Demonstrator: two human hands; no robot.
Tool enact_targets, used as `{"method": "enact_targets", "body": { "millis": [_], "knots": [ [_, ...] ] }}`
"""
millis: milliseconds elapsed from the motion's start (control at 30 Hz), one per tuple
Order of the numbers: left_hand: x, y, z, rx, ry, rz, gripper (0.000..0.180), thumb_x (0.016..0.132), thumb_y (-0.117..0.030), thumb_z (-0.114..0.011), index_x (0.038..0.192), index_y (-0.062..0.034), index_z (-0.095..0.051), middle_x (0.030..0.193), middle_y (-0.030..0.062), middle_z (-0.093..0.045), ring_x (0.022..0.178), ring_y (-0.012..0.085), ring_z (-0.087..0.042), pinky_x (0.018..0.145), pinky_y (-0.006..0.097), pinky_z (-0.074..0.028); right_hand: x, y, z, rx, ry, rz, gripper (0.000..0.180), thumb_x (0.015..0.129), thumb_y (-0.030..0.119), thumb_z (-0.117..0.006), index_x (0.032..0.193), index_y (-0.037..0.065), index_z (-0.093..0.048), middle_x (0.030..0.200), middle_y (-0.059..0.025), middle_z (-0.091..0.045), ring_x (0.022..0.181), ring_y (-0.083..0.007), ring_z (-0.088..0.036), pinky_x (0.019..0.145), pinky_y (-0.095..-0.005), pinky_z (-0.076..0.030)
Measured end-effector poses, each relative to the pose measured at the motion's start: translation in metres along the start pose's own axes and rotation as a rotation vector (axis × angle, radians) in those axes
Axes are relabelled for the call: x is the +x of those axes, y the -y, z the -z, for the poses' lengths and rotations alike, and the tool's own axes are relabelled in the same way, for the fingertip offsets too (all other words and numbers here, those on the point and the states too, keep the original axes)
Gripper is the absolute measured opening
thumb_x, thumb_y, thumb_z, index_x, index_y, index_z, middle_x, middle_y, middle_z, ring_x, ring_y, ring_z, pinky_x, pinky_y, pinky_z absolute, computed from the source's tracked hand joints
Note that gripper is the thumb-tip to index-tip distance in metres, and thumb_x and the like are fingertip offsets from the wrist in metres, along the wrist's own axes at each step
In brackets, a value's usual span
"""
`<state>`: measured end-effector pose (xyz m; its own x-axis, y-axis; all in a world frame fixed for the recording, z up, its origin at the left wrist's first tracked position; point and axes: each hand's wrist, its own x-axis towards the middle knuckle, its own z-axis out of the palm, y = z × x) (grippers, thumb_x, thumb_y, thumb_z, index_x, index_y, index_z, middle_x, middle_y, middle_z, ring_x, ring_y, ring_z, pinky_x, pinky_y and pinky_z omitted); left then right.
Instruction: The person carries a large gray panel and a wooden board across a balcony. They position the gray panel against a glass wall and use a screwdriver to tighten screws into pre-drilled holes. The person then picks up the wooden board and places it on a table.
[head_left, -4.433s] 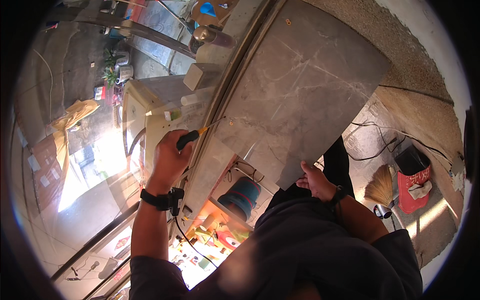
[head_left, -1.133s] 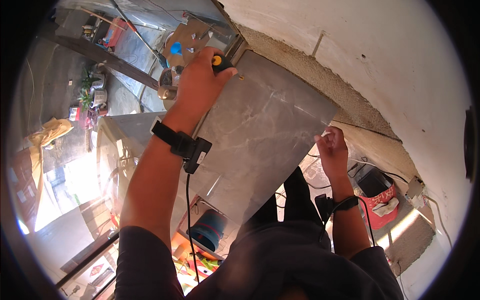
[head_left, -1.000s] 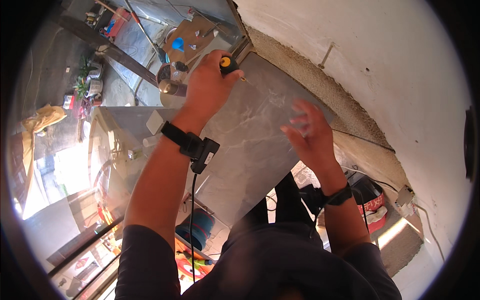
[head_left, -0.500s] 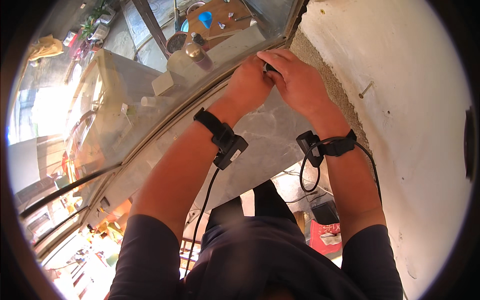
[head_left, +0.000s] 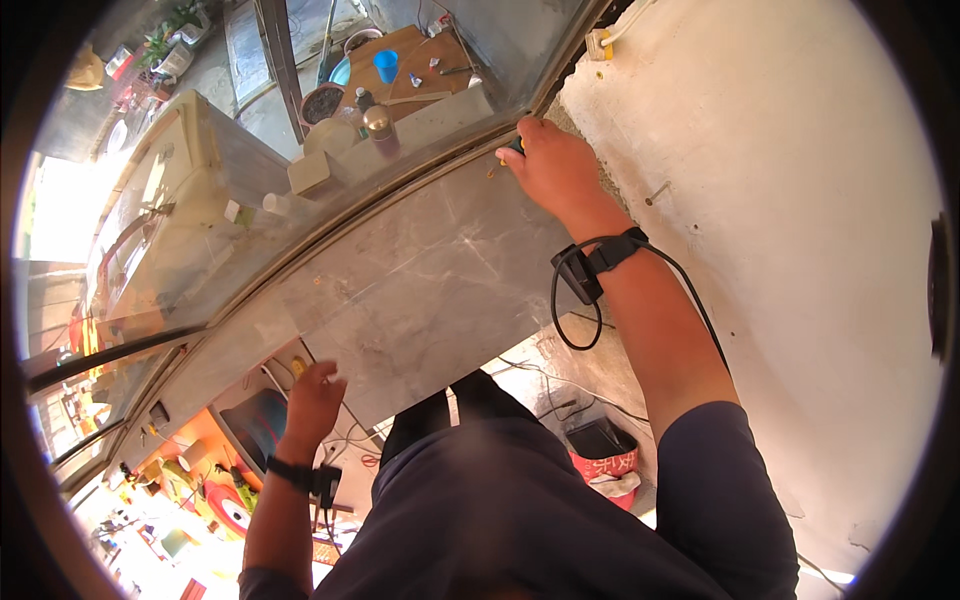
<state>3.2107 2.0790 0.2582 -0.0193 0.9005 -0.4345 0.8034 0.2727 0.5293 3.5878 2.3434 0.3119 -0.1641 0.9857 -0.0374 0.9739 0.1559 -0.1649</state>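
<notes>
Your right hand (head_left: 562, 175) is at the far right corner of the grey, stone-patterned surface (head_left: 420, 290), fingers wrapped around a screwdriver (head_left: 517, 146). Only a bit of its dark and yellow handle shows past your thumb; the rest is hidden by your grip, so you cannot tell from here what its tip touches. A small brownish fitting (head_left: 491, 173) sits on the surface just beside that thumb, close to the far edge, and a second fitting (head_left: 317, 280) lies well apart from it, toward the left edge.

Your left hand (head_left: 314, 405) is by the left edge, near the near left corner, its fingers bent and slightly blurred; you cannot tell whether they pinch anything. Each of your wrists wears a black strap with a small module, and a cable loops from the right module (head_left: 578, 275).

A window frame (head_left: 360, 207) runs along the far edge. Through the glass you have a capped bottle (head_left: 380, 128), a pale box (head_left: 312, 173) and a blue cup (head_left: 386, 66). Past the right edge rises a pale wall (head_left: 800, 250) with a nail (head_left: 658, 193) sticking out. Beyond the near edge, right of your legs, stands a red bag (head_left: 622, 463).
</notes>
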Motion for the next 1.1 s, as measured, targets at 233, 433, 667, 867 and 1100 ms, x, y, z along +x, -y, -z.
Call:
{"method": "enact_targets", "body": {
  "millis": [233, 433, 667, 867, 1100],
  "knots": [
    [-0.137, 0.104, -0.027, -0.345, -0.025, 0.508, 0.031, 0.082, -0.013, -0.066, 0.108, 0.0029, -0.063, 0.092, 0.0152, -0.07, 0.076, 0.0217, -0.068, 0.066, 0.032, -0.054, 0.0, 0.014, -0.007, -0.139, -0.123, 0.213, 0.023, 0.092, 0.025, -0.059, 0.104, 0.007, -0.053, 0.104, -0.0143, -0.056, 0.086, -0.0343, -0.064, 0.073, -0.0444, -0.053],
    [-0.198, 0.124, -0.047, -0.6, -0.064, 0.657, 0.028, 0.085, -0.009, -0.062, 0.109, 0.0049, -0.06, 0.089, 0.0132, -0.068, 0.065, 0.0158, -0.065, 0.052, 0.027, -0.051, 0.004, 0.018, 0.011, -0.231, 0.101, 0.193, 0.021, 0.092, 0.021, -0.058, 0.106, 0.005, -0.054, 0.103, -0.0148, -0.055, 0.088, -0.0339, -0.064, 0.074, -0.0453, -0.053],
    [-0.217, 0.107, -0.054, -0.712, -0.074, 0.717, 0.03, 0.087, -0.009, -0.061, 0.112, 0.0064, -0.057, 0.092, 0.0134, -0.066, 0.073, 0.0186, -0.068, 0.055, 0.027, -0.052, 0.004, 0.013, 0.006, -0.238, 0.048, 0.266, 0.026, 0.092, 0.026, -0.06, 0.106, 0.005, -0.054, 0.11, -0.0155, -0.056, 0.086, -0.0345, -0.064, 0.072, -0.0448, -0.053],
    [-0.23, 0.105, -0.067, -0.797, -0.112, 0.802, 0.031, 0.088, -0.009, -0.06, 0.114, 0.0064, -0.057, 0.097, 0.0142, -0.066, 0.076, 0.0196, -0.068, 0.059, 0.028, -0.053, 0.012, 0.016, 0.008, -0.289, 0.103, 0.128, 0.027, 0.091, 0.026, -0.062, 0.107, 0.006, -0.053, 0.11, -0.0147, -0.056, 0.087, -0.0344, -0.064, 0.073, -0.0438, -0.053],
    [-0.243, 0.091, -0.077, -0.883, -0.181, 0.855, 0.033, 0.087, -0.009, -0.061, 0.115, 0.0067, -0.057, 0.095, 0.0145, -0.067, 0.074, 0.0193, -0.068, 0.058, 0.028, -0.053, 0.024, 0.01, 0.014, -0.304, 0.116, 0.359, 0.031, 0.09, 0.031, -0.063, 0.106, 0.006, -0.053, 0.106, -0.0154, -0.058, 0.093, -0.0345, -0.064, 0.076, -0.0442, -0.052]
  ]
}}
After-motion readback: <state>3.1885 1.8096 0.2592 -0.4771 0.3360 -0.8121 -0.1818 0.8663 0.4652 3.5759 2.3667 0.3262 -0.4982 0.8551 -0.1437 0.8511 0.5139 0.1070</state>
